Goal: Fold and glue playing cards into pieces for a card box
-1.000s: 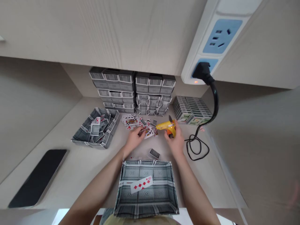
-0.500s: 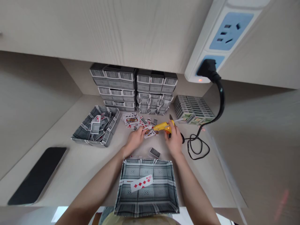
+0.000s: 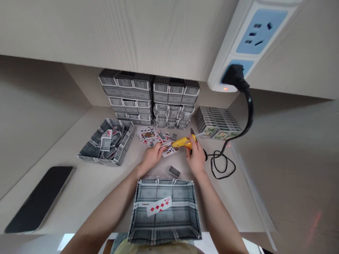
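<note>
My right hand (image 3: 195, 155) is wrapped round a yellow hot glue gun (image 3: 181, 142), its nozzle pointing left and a white glue stick out of its back. Between the fingers of my left hand (image 3: 153, 157) is a playing card (image 3: 166, 144), seen nearly edge-on at the nozzle. Loose playing cards (image 3: 147, 134) lie spread on the desk behind my hands. A small stack of cards (image 3: 174, 171) rests nearer to me. Between my forearms stands an open box made of cards (image 3: 165, 225), with a folded nine of diamonds (image 3: 159, 206) inside.
A card-made tray (image 3: 119, 160) full of folded cards stands left, a black phone (image 3: 39, 199) nearer. Stacked card boxes (image 3: 132, 95) line the back, with packed decks (image 3: 218, 121) at right. The black cord (image 3: 250, 116) runs up to a power strip (image 3: 239, 60).
The view has shifted slightly. My hands keep nearly the same pose, with the glue gun's nozzle still at the card.
</note>
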`<state>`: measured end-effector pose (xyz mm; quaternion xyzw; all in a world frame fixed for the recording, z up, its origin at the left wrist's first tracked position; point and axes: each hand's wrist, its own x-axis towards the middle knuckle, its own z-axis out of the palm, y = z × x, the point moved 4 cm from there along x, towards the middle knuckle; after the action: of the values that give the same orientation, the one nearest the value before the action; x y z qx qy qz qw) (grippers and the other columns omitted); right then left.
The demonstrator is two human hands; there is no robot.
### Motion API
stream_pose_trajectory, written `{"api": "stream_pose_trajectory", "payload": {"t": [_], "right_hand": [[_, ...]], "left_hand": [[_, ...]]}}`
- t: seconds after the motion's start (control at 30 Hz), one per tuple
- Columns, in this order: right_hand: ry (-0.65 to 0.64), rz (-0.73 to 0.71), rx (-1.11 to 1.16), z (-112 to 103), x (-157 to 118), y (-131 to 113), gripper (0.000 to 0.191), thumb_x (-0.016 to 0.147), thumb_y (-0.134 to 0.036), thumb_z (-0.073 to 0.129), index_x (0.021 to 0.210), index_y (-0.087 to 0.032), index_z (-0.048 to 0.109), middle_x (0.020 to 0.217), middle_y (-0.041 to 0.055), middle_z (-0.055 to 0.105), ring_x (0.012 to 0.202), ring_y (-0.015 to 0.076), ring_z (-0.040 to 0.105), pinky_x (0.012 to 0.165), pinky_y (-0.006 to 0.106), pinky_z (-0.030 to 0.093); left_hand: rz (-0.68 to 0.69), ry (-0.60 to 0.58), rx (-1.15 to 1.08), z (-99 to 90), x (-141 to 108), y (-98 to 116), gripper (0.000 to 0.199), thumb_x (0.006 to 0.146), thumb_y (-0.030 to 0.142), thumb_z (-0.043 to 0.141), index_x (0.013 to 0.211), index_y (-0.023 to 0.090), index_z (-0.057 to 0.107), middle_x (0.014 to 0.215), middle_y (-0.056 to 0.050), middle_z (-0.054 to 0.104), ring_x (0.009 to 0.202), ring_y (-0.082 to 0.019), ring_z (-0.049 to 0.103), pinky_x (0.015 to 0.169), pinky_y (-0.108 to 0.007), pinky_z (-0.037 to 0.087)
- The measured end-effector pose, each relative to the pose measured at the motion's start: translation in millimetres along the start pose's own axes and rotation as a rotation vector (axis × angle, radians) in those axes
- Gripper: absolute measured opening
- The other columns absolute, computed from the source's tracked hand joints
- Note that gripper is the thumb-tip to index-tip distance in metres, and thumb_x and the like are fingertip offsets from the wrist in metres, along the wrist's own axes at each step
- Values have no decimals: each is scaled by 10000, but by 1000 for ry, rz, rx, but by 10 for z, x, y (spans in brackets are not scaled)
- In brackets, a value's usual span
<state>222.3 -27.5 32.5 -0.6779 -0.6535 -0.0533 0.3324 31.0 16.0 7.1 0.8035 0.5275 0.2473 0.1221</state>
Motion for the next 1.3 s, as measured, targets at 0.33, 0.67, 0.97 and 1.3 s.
{"api": "stream_pose_trajectory", "payload": {"t": [0.33, 0.67, 0.97, 1.3], "right_hand": [[10, 33, 34, -10, 8, 45, 528, 792, -180, 403, 1313, -252, 351, 1046, 84, 541, 929, 225, 502, 789, 365, 432], [126, 292, -80, -127, 47, 328, 650, 721, -288, 505, 1322, -139, 308, 1003, 149, 516, 904, 291, 473, 769, 429, 396], [156, 408, -227, -246, 57, 300, 549, 688, -341, 569, 1168, -96, 465, 1014, 182, 509, 955, 343, 440, 779, 490, 346], [-213, 116, 92, 285, -114, -133, 283, 754, -399, 558, 945, -192, 545, 952, 73, 613, 745, 196, 573, 657, 297, 407]], "left_hand": [[8, 7, -1, -24, 0, 11, 288, 894, 382, 313, 899, 174, 512, 707, -51, 638, 642, -173, 614, 553, -244, 380], [-67, 179, -166, -83, -2, -92, 295, 888, 352, 317, 1047, 148, 459, 915, -113, 644, 767, -195, 625, 661, -285, 447], [-211, 364, -271, -112, 24, -253, 300, 877, 371, 349, 1052, 151, 452, 918, -103, 638, 795, -195, 615, 672, -293, 457], [-193, 368, -312, -94, 45, -277, 283, 874, 365, 358, 1043, 162, 461, 940, -98, 637, 826, -194, 611, 704, -301, 462]]}}
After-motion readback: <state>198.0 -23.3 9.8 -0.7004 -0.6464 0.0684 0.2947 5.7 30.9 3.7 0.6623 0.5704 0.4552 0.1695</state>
